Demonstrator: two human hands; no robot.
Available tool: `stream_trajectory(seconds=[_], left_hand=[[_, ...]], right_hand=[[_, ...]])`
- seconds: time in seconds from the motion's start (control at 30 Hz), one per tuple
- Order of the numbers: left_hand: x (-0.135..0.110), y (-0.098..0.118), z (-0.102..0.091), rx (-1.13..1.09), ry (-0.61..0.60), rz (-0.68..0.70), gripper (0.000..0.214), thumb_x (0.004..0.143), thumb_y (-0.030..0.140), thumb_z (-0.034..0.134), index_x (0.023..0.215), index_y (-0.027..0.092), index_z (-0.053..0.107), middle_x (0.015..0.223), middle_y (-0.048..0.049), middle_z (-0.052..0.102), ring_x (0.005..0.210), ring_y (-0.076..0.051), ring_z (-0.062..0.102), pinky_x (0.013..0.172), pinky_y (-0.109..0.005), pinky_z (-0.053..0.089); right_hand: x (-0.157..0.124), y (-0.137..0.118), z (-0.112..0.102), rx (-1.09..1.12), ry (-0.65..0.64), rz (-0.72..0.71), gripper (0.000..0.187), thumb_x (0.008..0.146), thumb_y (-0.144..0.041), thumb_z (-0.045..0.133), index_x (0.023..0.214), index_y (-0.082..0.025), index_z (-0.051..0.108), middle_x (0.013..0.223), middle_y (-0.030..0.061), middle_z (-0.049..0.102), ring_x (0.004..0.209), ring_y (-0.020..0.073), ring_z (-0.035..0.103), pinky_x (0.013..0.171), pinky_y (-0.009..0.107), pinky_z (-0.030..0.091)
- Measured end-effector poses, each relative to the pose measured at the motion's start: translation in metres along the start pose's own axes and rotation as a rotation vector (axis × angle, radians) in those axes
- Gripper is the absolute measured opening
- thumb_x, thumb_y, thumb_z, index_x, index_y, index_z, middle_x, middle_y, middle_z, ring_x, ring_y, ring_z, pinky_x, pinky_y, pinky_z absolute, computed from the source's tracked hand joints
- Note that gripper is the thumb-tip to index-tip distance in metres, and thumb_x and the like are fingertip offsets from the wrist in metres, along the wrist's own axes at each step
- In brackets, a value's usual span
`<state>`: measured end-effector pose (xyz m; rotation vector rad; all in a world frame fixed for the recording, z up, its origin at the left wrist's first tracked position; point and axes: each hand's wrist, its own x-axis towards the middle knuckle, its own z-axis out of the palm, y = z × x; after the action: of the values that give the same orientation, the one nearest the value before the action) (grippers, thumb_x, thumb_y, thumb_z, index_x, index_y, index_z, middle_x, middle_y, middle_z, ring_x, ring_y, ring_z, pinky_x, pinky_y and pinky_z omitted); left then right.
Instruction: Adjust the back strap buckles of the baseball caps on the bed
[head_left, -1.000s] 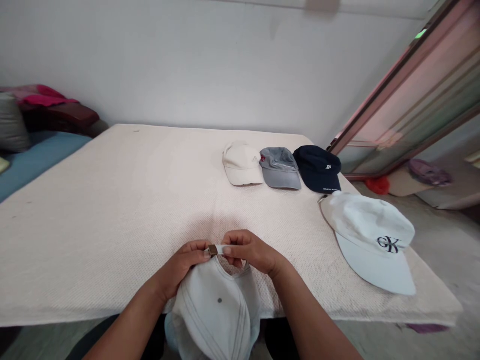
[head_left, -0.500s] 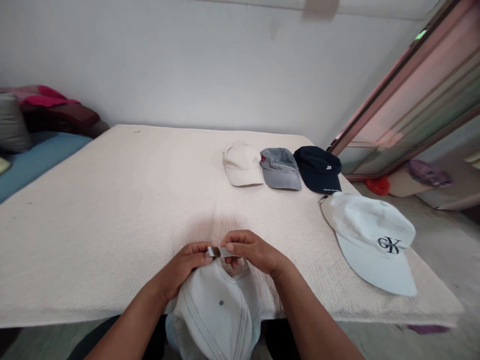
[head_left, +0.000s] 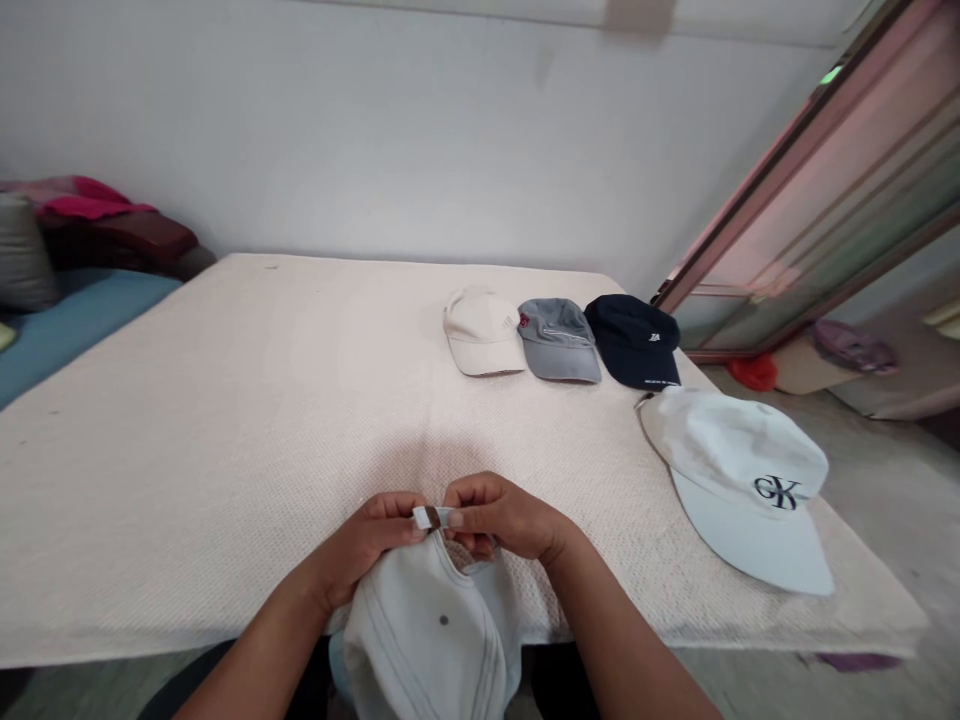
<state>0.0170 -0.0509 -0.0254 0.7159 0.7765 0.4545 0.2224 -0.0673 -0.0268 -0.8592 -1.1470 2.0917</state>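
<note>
A pale white cap (head_left: 427, 630) lies at the near edge of the table, its crown towards me. My left hand (head_left: 371, 545) and my right hand (head_left: 499, 518) both pinch its back strap (head_left: 431, 517), where a small brown buckle shows between my fingertips. The strap is lifted a little above the cream table cover (head_left: 247, 400).
A white cap with a dark logo (head_left: 739, 478) sits at the right edge. Farther back stand a cream cap (head_left: 480, 332), a grey cap (head_left: 559, 338) and a navy cap (head_left: 636, 340) in a row. A blue couch with cushions (head_left: 67, 290) is at the left; a glass door (head_left: 825, 220) at the right.
My hands have drawn slightly nearer to me and closer together on the strap. The visible length of strap between my fingers has shortened.
</note>
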Motion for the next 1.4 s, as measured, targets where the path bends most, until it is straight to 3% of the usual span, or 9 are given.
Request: stream_trajectory(seconds=[0.2,0.43,0.67,0.87,1.2,1.3,1.4], left_hand=[[-0.002,0.0,-0.001,-0.009,0.101,0.026,0.018,0.059,0.018,0.08,0.073,0.013,0.07,0.065,-0.0026,0.066,0.058,-0.012,0.056,0.059,-0.022,0.042],[0.0,-0.002,-0.001,0.027,0.048,-0.043,0.02,0.061,0.023,0.082,0.071,0.014,0.067,0.064,-0.0018,0.065,0.054,-0.011,0.055,0.055,-0.021,0.04],[-0.003,-0.004,-0.004,0.05,0.067,-0.01,0.025,0.057,0.021,0.084,0.077,0.014,0.071,0.072,-0.0036,0.068,0.063,-0.013,0.059,0.064,-0.024,0.044],[-0.006,-0.001,0.002,0.155,0.0,0.004,0.018,0.065,0.023,0.08,0.077,0.014,0.07,0.073,-0.0058,0.069,0.066,-0.017,0.061,0.066,-0.029,0.045],[-0.002,-0.001,0.0,0.123,0.172,-0.037,0.021,0.058,0.02,0.081,0.076,0.016,0.072,0.069,-0.0023,0.067,0.063,-0.015,0.058,0.064,-0.025,0.044],[-0.002,0.001,-0.001,0.056,0.161,-0.005,0.016,0.067,0.029,0.073,0.072,0.014,0.07,0.065,-0.003,0.064,0.06,-0.014,0.055,0.06,-0.025,0.042],[-0.003,0.003,0.001,-0.013,0.041,-0.023,0.039,0.079,0.048,0.058,0.069,0.012,0.067,0.06,-0.0043,0.06,0.055,-0.015,0.05,0.056,-0.026,0.041]], right_hand=[[-0.001,0.002,-0.003,0.059,0.032,-0.052,0.017,0.077,-0.028,0.068,0.073,-0.013,0.061,0.052,-0.0051,0.052,0.041,0.0039,0.042,0.039,0.017,0.028],[0.001,0.001,0.0,0.083,0.037,0.001,0.021,0.077,-0.032,0.067,0.072,-0.013,0.061,0.048,-0.0064,0.049,0.037,0.0026,0.035,0.036,0.016,0.024],[0.004,0.005,0.004,0.122,-0.063,-0.012,0.023,0.076,-0.034,0.069,0.072,-0.013,0.061,0.049,-0.0061,0.049,0.038,0.0034,0.037,0.037,0.017,0.025],[0.005,0.005,0.005,0.041,-0.042,-0.004,0.024,0.077,-0.035,0.069,0.071,-0.014,0.059,0.05,-0.0063,0.049,0.04,0.004,0.039,0.039,0.017,0.027],[0.004,0.001,0.0,-0.164,0.063,-0.007,0.025,0.08,-0.035,0.064,0.069,-0.015,0.056,0.048,-0.0073,0.045,0.04,0.0039,0.034,0.039,0.018,0.024],[0.004,-0.001,-0.001,-0.199,0.102,-0.004,0.024,0.08,-0.035,0.064,0.069,-0.015,0.057,0.048,-0.0076,0.043,0.04,0.0037,0.033,0.039,0.018,0.022],[0.004,-0.001,0.0,-0.171,0.093,0.001,0.024,0.079,-0.035,0.065,0.068,-0.015,0.056,0.048,-0.0076,0.043,0.04,0.0035,0.033,0.039,0.018,0.022]])
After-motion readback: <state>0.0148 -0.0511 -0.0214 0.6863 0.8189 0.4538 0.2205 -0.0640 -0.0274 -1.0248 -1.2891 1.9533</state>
